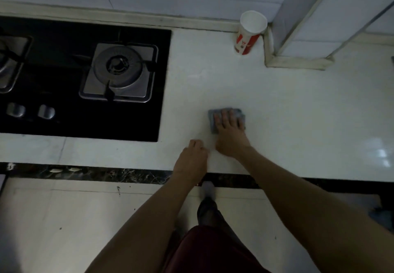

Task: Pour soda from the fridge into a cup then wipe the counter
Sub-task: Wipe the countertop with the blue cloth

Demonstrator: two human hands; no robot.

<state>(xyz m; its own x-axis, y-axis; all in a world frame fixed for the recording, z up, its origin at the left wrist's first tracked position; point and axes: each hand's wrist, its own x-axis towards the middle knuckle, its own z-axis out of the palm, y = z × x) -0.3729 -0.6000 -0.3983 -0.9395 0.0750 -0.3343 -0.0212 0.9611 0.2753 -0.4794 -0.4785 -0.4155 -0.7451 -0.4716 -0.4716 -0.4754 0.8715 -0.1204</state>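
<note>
hob (85, 76): l. end of counter (298, 112), idle.
l. hand (193, 155): fingers curled, holds nothing; rests nr front edge, just beside r. wrist.
cloth (211, 121): mid-counter, flat under r. fingers.
r. hand (229, 131): fingers straight, pressing cloth; nearer hand for wiping.
cup (250, 32): back edge, well apart, beyond cloth to the right.

I count one paper cup (251, 31), one grey cloth (213, 123) and two hands, my left hand (193, 155) and right hand (230, 136), on one surface (298, 112). One black hob (53, 80) has two burners (118, 65) and two knobs (46, 111).
</note>
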